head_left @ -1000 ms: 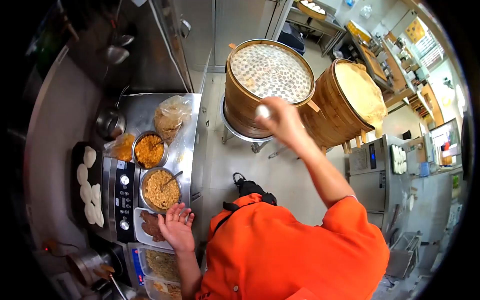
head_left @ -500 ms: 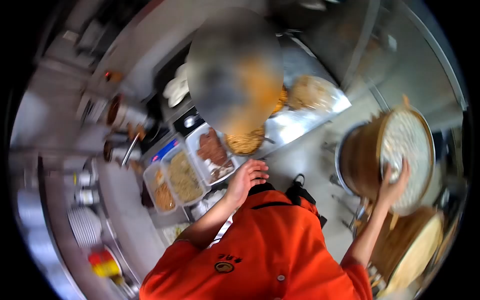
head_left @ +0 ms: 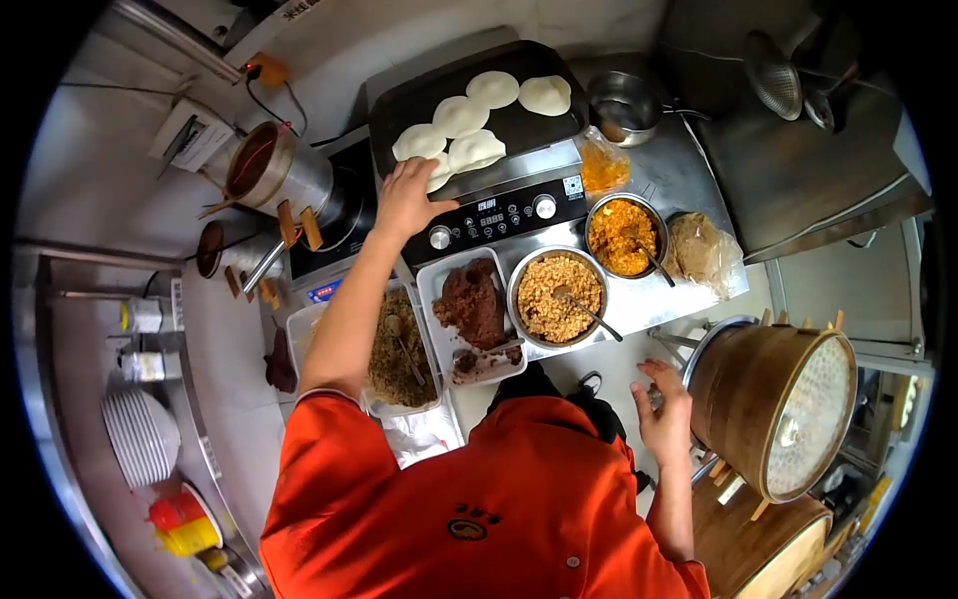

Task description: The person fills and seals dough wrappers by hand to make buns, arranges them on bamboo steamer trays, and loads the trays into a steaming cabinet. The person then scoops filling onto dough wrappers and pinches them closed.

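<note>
My left hand [head_left: 407, 203] reaches over the near left corner of a black electric griddle [head_left: 544, 131], thumb spread and fingers stretched. Its fingertips are right at a pale flat dough piece [head_left: 439, 173], partly covered by the hand. Several more white filled dough pieces [head_left: 462, 117] lie in two rough rows on the griddle plate. My right hand [head_left: 665, 411] hangs in the air beside the bamboo steamer [head_left: 733, 391], fingers loosely bent and apart, with nothing in it. The steamer's pale round lid [head_left: 810, 417] has a small whitish knob.
Along the counter's near edge stand tubs of dark reddish-brown paste [head_left: 471, 304] and greenish filling [head_left: 391, 364], plus bowls of chopped yellowish filling [head_left: 557, 297] and orange filling [head_left: 623, 238] with spoons. A bagged lump [head_left: 703, 252] and a metal pot [head_left: 624, 107] sit further right. Plates [head_left: 142, 437] are stacked lower left.
My left hand has moved from in front of my chest forward to the griddle. The right hand has left the steamer lid and drawn back toward my body. The view has tilted up toward the griddle.
</note>
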